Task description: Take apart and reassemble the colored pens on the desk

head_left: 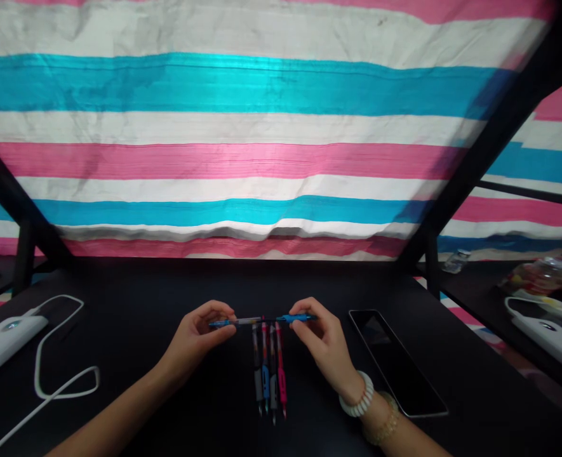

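My left hand (207, 330) pinches the left end of a slim clear barrel with blue on it, part of a blue pen (248, 321). In my right hand (319, 330), thumb and fingers close on the pen's solid blue part (294, 318). The pen lies level between both hands; whether its two parts are joined at the dark middle I cannot tell. Just below it, several pens lie side by side on the black table: a grey one (258, 381), a blue one (265, 374), another grey one (274, 387) and a pink one (282, 381).
A phone (399, 365) lies right of my right hand. At the left are a white power bank (9, 343) and its white cable (40, 355). Black frame bars (481, 139) and a striped sheet (261, 158) rise behind the table (166, 285). Another white device (552, 333) sits far right.
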The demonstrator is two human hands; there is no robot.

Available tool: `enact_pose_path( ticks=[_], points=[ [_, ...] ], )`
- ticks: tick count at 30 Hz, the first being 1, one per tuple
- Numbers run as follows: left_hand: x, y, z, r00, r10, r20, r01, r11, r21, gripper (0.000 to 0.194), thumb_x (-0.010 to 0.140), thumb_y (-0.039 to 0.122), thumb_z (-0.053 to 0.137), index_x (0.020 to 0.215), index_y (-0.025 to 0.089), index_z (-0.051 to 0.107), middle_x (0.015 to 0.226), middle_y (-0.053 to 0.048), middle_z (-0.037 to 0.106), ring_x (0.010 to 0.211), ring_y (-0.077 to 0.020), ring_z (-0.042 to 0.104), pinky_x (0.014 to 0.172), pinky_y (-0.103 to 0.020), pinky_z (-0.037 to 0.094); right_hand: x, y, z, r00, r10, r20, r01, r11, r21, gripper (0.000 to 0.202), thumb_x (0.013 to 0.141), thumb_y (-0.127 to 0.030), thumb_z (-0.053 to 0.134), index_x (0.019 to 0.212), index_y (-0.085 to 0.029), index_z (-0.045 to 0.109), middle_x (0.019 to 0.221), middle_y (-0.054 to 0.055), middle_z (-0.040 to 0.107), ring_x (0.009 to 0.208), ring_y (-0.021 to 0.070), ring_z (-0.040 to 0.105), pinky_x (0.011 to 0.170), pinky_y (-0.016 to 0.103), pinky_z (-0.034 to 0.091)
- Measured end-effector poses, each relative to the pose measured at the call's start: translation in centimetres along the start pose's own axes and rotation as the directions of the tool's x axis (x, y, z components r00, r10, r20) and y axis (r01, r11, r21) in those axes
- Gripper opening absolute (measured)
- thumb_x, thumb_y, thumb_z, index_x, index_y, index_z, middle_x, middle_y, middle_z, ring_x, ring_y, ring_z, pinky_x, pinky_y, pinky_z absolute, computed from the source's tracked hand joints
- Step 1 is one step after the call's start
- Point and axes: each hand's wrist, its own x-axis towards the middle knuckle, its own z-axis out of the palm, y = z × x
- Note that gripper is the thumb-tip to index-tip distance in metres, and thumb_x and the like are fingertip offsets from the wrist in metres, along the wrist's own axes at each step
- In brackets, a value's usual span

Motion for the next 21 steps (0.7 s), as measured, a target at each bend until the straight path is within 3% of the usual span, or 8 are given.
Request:
enact_pose_path(
  ticks=[7, 21],
  points=[
    [-0.13, -0.16, 0.23, 0.999, 0.017, 0.045, -0.019, 0.999, 0.035, 0.017, 0.072, 0.026, 0.077, 0.078, 0.019, 0.063, 0.087, -0.002, 0.064, 0.083, -0.0162, 0.059, 0.074, -0.026, 0.045, -0.46, 0.24, 0.74, 0.991, -0.063, 0.115, 0.069, 0.997, -0.047, 0.012, 0.087, -0.017, 0.056, 0.096, -0.021, 0.064, 0.092, 0.004, 0.063, 0.075, 0.0160, 0.062, 0.063, 0.026, 0.051],
    [-0.40, 0.39, 0.63, 0.999, 0.033, 0.022, -0.034, 0.998, 0.061, 0.016, 0.071, 0.025, 0.077, 0.076, 0.019, 0.064, 0.084, -0.002, 0.065, 0.080, -0.0159, 0.060, 0.071, -0.026, 0.046, -0.40, 0.52, 0.80, 0.994, -0.073, 0.085, 0.083, 0.989, -0.118, 0.010, 0.084, -0.013, 0.061, 0.089, -0.021, 0.065, 0.086, 0.002, 0.066, 0.078, 0.0170, 0.064, 0.068, 0.027, 0.050]
  ],
)
